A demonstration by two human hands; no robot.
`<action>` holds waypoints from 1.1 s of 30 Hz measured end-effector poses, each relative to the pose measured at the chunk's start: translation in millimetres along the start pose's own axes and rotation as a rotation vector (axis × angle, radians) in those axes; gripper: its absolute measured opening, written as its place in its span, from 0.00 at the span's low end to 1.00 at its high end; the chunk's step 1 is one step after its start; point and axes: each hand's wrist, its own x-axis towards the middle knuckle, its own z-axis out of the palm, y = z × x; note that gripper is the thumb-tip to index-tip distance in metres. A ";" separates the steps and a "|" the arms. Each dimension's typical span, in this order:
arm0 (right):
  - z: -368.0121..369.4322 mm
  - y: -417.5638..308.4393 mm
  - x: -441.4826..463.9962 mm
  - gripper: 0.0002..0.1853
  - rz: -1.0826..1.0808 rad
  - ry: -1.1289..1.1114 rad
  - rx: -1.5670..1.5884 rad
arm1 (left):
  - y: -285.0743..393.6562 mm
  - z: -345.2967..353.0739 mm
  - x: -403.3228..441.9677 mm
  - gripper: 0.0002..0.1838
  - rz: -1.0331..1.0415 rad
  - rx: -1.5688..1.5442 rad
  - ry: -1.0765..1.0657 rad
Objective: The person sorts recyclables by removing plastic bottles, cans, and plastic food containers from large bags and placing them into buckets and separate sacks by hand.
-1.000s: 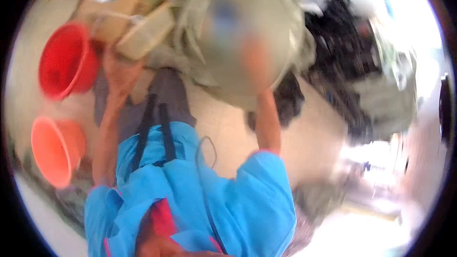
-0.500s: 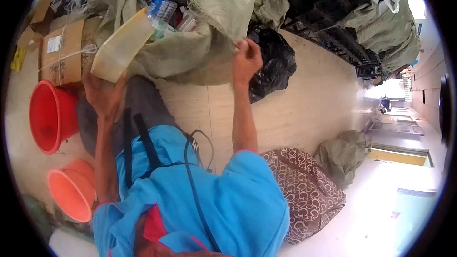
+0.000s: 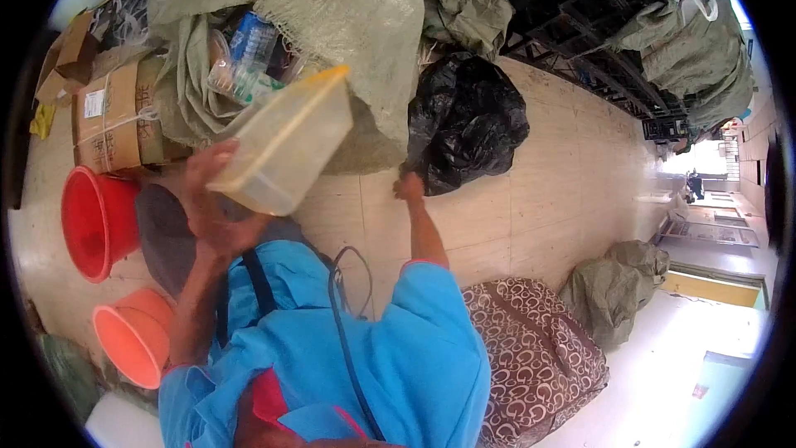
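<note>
My left hand (image 3: 217, 207) grips a translucent plastic container (image 3: 290, 149) with a yellowish rim, tilted on its side in front of the woven sack. Down at the near edge of a black plastic bag (image 3: 468, 129), the fingers of my right hand (image 3: 409, 187) are closed on its plastic, which stretches toward them. The pale green woven sack (image 3: 348, 25) lies with its mouth gaping. Inside it are a plastic bottle with a blue label (image 3: 251, 40) and other clear plastic items, partly covered by sack cloth and the container.
A red bucket (image 3: 101, 224) and an orange bucket (image 3: 133, 336) stand at left, below a tied cardboard box (image 3: 108, 116). Black plastic crates (image 3: 613, 54) line the upper right. A brown patterned bag (image 3: 531, 348) and a greenish sack (image 3: 609, 290) sit at lower right.
My right hand has let go of the sack's edge and come down to the black bag. My left hand has carried the container right and nearer to me, away from the sack's mouth.
</note>
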 end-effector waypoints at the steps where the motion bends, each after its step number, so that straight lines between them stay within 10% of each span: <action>1: 8.1 -13.7 -17.3 0.14 -0.139 -0.066 -0.151 | 2.0 5.6 -4.0 0.40 -0.014 -0.011 -0.060; 4: 8.7 -70.9 -94.1 0.11 -0.028 -0.092 0.050 | 10.1 26.4 -4.0 0.40 -0.020 -0.053 -0.154; 7: 4.1 -66.0 -92.4 0.25 -0.229 0.560 -0.238 | 8.4 40.7 -17.6 0.39 -0.063 -0.127 -0.252; 10: -48.2 -72.6 -74.4 0.34 -0.177 0.742 -0.171 | 9.0 50.3 -24.3 0.39 -0.106 -0.143 -0.281; 17: -28.8 -22.0 7.5 0.22 -0.123 0.206 -0.279 | 6.1 72.2 -26.5 0.40 -0.095 -0.188 -0.375; 27: 60.1 -62.0 -199.3 0.21 -0.567 -0.460 0.092 | -14.6 125.7 -79.7 0.34 -0.238 -0.163 -0.616; 33: 21.3 -63.9 -215.4 0.21 -0.350 -0.287 -0.016 | -45.8 152.1 -130.0 0.34 -0.335 -0.121 -0.804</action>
